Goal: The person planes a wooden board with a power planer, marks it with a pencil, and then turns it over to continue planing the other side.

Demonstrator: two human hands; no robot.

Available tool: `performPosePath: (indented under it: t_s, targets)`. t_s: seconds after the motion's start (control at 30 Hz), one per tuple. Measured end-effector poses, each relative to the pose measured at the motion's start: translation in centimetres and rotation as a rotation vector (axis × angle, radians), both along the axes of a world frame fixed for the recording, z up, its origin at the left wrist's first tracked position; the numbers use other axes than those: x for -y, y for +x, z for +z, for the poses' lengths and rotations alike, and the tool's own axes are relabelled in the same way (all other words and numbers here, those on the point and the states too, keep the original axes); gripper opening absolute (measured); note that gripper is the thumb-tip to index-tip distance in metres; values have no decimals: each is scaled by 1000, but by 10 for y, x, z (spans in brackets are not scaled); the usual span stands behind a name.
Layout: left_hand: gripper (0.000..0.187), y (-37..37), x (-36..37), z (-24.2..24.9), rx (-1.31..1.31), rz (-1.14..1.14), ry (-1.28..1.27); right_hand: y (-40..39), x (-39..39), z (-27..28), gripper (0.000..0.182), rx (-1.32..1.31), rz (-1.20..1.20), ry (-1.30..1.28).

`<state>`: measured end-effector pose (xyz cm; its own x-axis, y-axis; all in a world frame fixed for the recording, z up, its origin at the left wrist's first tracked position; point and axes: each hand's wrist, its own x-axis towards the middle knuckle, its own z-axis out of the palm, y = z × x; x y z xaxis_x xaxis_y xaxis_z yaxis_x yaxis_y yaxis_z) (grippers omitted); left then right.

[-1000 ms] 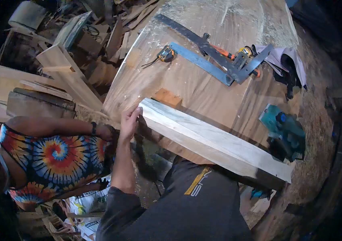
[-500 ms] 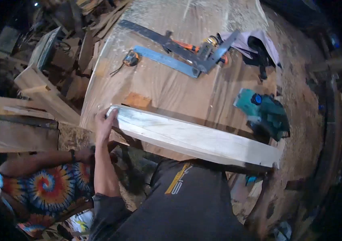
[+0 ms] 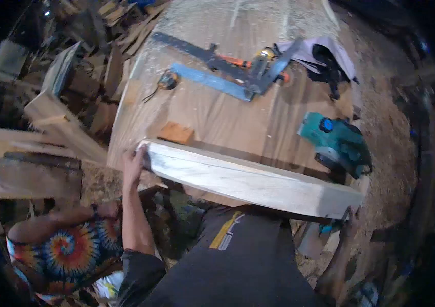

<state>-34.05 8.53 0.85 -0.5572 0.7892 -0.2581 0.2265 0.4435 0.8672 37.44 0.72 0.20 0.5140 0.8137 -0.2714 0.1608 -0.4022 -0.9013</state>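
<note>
A long pale wooden beam lies along the near edge of the wooden table, close to my body. My left hand grips its left end, the fingers wrapped round the corner. At the beam's right end is my right hand, dim and partly hidden, with its fingers against the end. Just behind the beam's left part sits a small orange-brown wood block. A green power tool rests on the table behind the beam's right part.
Farther back lie a tape measure, a blue metal bar, a dark square, orange-handled tools and a pale cloth. Scrap wood is piled at left. A person in a tie-dye shirt is at lower left.
The beam has tilted in my hands, so its broad face shows more towards me. The whole view has shifted slightly.
</note>
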Motion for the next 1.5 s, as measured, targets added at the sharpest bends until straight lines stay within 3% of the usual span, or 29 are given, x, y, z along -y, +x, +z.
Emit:
performPosePath:
  t_s: [0.1, 0.2, 0.3, 0.4, 0.5, 0.53, 0.63, 0.67, 0.8, 0.93, 0.97, 1.03, 1.1, 1.17, 1.2, 1.3, 1.37, 1.43, 1.5]
  targets:
    - [33, 5, 2, 6, 46, -36, 26, 28, 6, -36, 53, -41, 18, -45]
    - [36, -4, 2, 0, 1, -86, 48, 88, 23, -86, 43, 334, 219, 39]
    - [54, -27, -15, -23, -12, 98, -71, 74, 6, -65, 43, 59, 79, -30]
    - [63, -5, -40, 23, -258, -78, -399, 62, -14, -55, 43, -32, 47, -42]
    - [65, -4, -47, 20, -380, -341, -491, 55, -22, -54, 43, -21, 33, -23]
    - [46, 1, -42, 39, -291, -378, -484, 51, -24, -53, 43, -25, 24, -14]
    - [44, 11, -22, 30, -232, -205, 40, 49, -15, -54, 43, -52, -18, 13]
    - [41, 13, -20, 27, -77, -140, 36, 48, -11, -55, 43, -58, -23, 14]
    - [42, -4, -11, 9, 32, -250, 109, 42, 5, -59, 44, -75, -61, 68]
    - [43, -12, -3, -3, 172, -121, 78, 27, 20, -58, 44, -60, -81, 148]
    - [46, -13, -7, -5, 173, -92, 74, 28, 19, -51, 45, -157, -63, 113]
    - [54, -22, -14, -11, 232, -49, 39, 43, 25, -40, 48, 481, 290, -30]
    - [64, -34, -23, -28, 355, -29, -20, 54, 15, -40, 51, 495, 325, -99]
    - [68, -26, -30, -2, 190, -80, -171, 62, 8, -42, 56, -118, 44, -106]
    - [70, -18, -35, 17, 107, -107, -245, 64, 4, -41, 56, -215, -19, -92]
    - [72, 8, -48, 68, -276, -392, -582, 60, 0, -38, 57, -114, 22, -62]
    - [71, -5, -41, 39, -162, -339, -410, 57, -2, -34, 57, -65, 54, -47]
    - [62, 4, -25, 51, -142, -262, -192, 53, -2, -30, 58, -57, 70, -29]
    - [56, -11, -14, 36, 66, -248, -66, 53, 2, -25, 58, -51, 82, -34]
